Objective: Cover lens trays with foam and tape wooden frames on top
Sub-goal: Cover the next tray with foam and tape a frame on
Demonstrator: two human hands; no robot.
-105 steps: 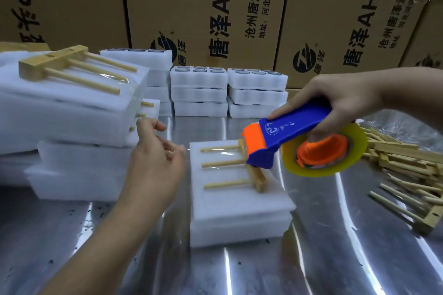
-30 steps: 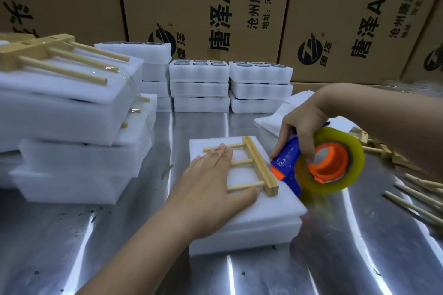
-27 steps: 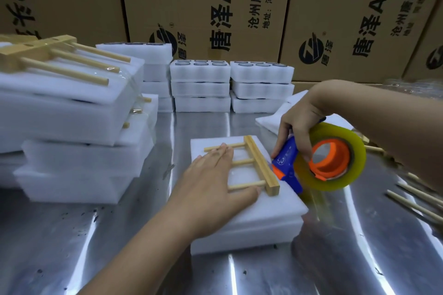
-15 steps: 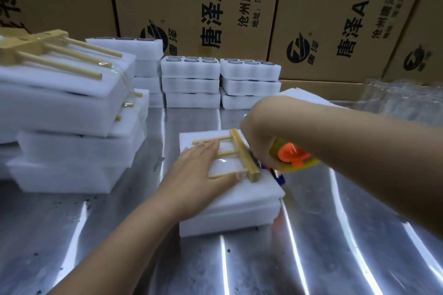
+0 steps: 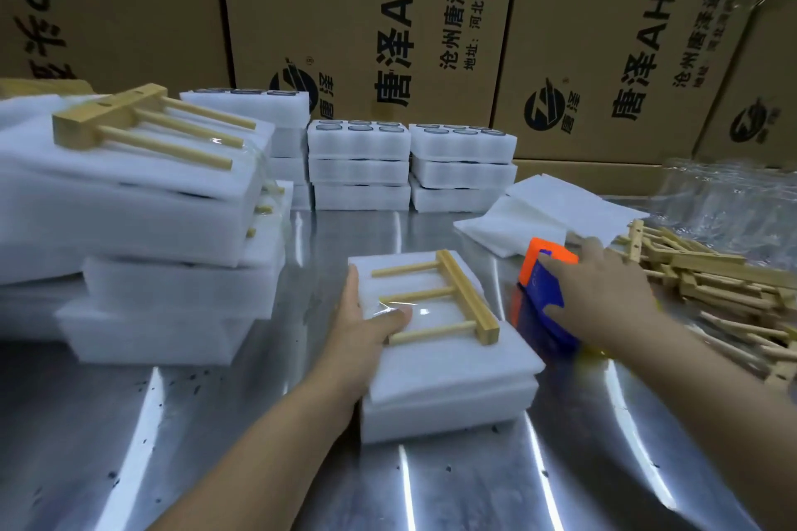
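On the steel desk [image 5: 215, 444], a worker's left hand [image 5: 366, 330] braced the foam-covered tray [image 5: 453, 366]. Its thumb lay spread flat on top by the wooden frame [image 5: 463, 295] and its index finger straight along the left edge. The right hand [image 5: 604, 297] had its fingers [image 5: 565, 310] clamped round a tape dispenser [image 5: 539, 289] just beside the tray.

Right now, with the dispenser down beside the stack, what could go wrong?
1. The tape dispenser, gripped by the right hand, is close beside the stack. A hard pull might drag the top foam sheet, which slightly overhangs the tray beneath.
2. Only the left hand steadies things, near the dowel ends, so the wooden frame could twist at its crossbar.
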